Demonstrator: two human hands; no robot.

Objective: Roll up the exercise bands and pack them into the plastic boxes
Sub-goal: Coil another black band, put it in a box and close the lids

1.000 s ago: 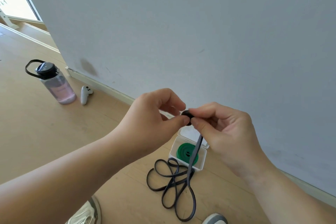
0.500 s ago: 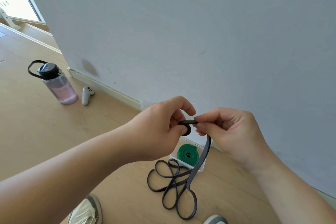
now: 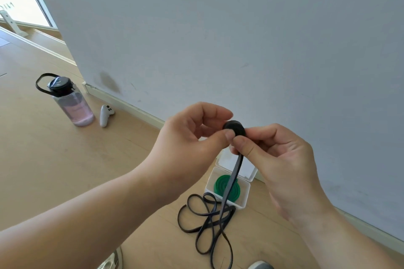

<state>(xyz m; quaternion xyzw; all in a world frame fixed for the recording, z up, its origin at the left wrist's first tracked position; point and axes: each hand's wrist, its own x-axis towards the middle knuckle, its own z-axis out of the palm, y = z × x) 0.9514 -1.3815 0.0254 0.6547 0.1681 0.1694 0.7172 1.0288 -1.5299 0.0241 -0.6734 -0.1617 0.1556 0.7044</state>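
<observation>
Both hands are raised in front of me over the floor. My left hand [image 3: 192, 137] and my right hand [image 3: 277, 159] pinch a small tight coil [image 3: 235, 128] of a dark blue-black exercise band between thumbs and fingertips. The band's loose length [image 3: 209, 223] hangs down from the coil and lies in tangled loops on the wooden floor. Below the hands stands an open white plastic box [image 3: 244, 197] against the wall, its lid tipped back. A rolled green band [image 3: 226, 188] lies inside it.
A grey wall [image 3: 240, 39] rises straight ahead with a white skirting board. At the left stand a clear water bottle [image 3: 70, 102] with pink liquid and a white controller [image 3: 106, 114]. My shoes [image 3: 111, 262] show at the bottom edge.
The coil between my fingers has grown thicker as the hands turned it. More of the band has been lifted, and the loops on the floor have shifted a little.
</observation>
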